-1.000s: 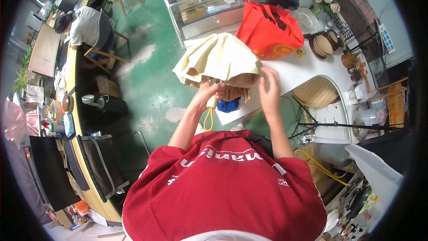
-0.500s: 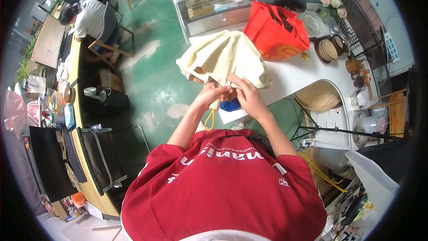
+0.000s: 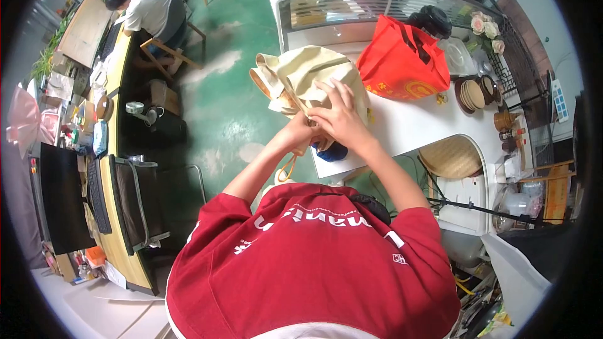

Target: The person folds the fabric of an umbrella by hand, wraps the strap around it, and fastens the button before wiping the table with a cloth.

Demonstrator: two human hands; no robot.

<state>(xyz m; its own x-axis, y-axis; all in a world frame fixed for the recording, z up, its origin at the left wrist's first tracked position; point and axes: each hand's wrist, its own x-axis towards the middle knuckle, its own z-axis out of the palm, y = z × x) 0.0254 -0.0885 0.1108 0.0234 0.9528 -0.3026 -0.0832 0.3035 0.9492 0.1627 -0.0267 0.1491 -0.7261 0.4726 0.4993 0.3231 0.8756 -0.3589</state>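
A cream umbrella [image 3: 301, 69], loosely bunched with its cloth in folds, is held in front of my chest over the corner of the white table. My left hand [image 3: 296, 133] is closed round it at the handle end, where an orange-yellow wrist loop [image 3: 287, 168] hangs down. My right hand [image 3: 341, 118] lies over the folds on the right side, its fingers bent onto the cloth and its thumb close to my left hand. Brown edging shows along the folds at the left. Just below my hands, a dark blue item [image 3: 331, 152] sits at the table corner, partly covered.
On the white table [image 3: 402, 119] stand a red bag [image 3: 405, 59], a stack of round wooden pieces [image 3: 474, 95] and flowers [image 3: 487, 28]. A low partition [image 3: 377, 9] runs behind. To the left, a person [image 3: 151, 9] sits at a long desk; an office chair [image 3: 141, 204] is nearer.
My right hand has moved up over the cloth, fingers more spread. The umbrella's folds have shifted, with a flap now standing up at the left. The whole view has shifted slightly.
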